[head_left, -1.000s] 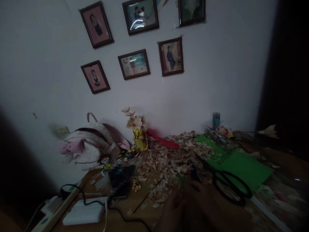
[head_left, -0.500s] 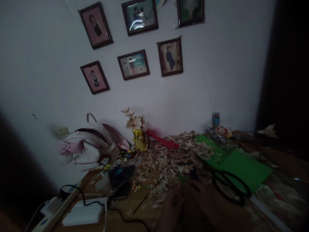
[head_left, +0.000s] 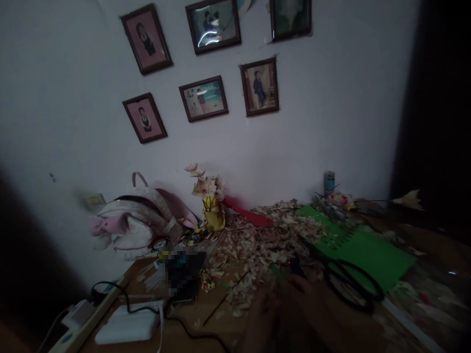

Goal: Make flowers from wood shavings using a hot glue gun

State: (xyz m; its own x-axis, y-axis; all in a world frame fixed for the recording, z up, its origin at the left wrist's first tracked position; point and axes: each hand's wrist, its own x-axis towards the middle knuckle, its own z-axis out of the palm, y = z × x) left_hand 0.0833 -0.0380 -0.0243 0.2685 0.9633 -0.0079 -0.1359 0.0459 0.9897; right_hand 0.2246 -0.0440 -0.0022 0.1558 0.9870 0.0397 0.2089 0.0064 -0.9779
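Observation:
Low in the picture, my left hand [head_left: 262, 311] is closed, its fingers curled near a small green piece [head_left: 275, 271]. My right hand [head_left: 307, 299] is beside it, fingers bent inward and pinched. Shadow hides what lies between the fingertips. Just beyond them a dark blue object [head_left: 296, 265] shows a small red light; its kind is unclear. Pale petal-like scraps [head_left: 253, 245] are heaped in front of both hands. To the right of my right hand rest large black-handled scissors [head_left: 353, 287], partly over a green sheet [head_left: 371, 252].
A yellow cup [head_left: 214, 219] holds pale handmade flowers [head_left: 204, 185]. A red strip [head_left: 250, 215] lies behind the scraps. At left are a backpack [head_left: 147, 215], a white box [head_left: 127, 323], a power strip [head_left: 88, 318] and black cable. A blue can [head_left: 329, 181] stands by the wall.
My left hand's fingers have drawn in slightly, and my right hand has shifted a little. Everything else on the table stays where it was.

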